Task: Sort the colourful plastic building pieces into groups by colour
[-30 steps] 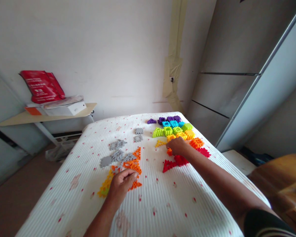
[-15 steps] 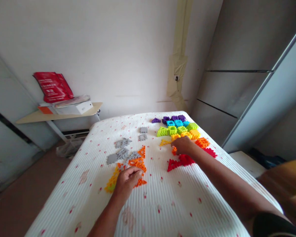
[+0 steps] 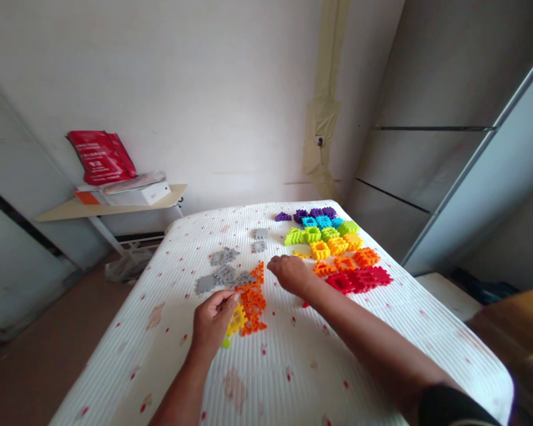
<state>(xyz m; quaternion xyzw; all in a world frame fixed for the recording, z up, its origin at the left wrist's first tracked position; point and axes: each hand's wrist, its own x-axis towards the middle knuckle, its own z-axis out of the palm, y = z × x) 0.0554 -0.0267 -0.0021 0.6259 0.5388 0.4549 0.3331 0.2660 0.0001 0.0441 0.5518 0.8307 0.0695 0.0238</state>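
Pinching its thumb and fingers together, the left hand [image 3: 212, 322] sits over a loose cluster of orange plastic building pieces [image 3: 253, 305], with its fingertips [image 3: 233, 295] at the cluster's upper edge. Whether it has hold of a piece cannot be told from this view. A yellow piece [image 3: 237, 320] lies just beside that hand, and a small lime piece [image 3: 225, 342] pokes out below it. Grey pieces [image 3: 224, 275] lie just left of the orange cluster, with two more [image 3: 260, 234] farther up the bed.

The right hand [image 3: 291, 275] is half closed, its fingers curled and pointing left, low over the bed between the grey and coloured pieces. Nothing shows in its grip, but the curled fingers could hide something small. Nearest it are a thin yellow piece [image 3: 300, 254] and an orange piece [image 3: 324, 269].

Beyond that hand, pieces lie in bands of purple [image 3: 320, 213], blue [image 3: 317, 222], green [image 3: 313, 235], yellow [image 3: 337, 244], orange [image 3: 366, 257] and red [image 3: 359, 280]. Everything rests on a white ribbed mattress cover [image 3: 293, 367] with red specks. Behind the bed, a wall shelf [image 3: 62, 213] carries a red bag [image 3: 101, 158] and a white box [image 3: 137, 194].
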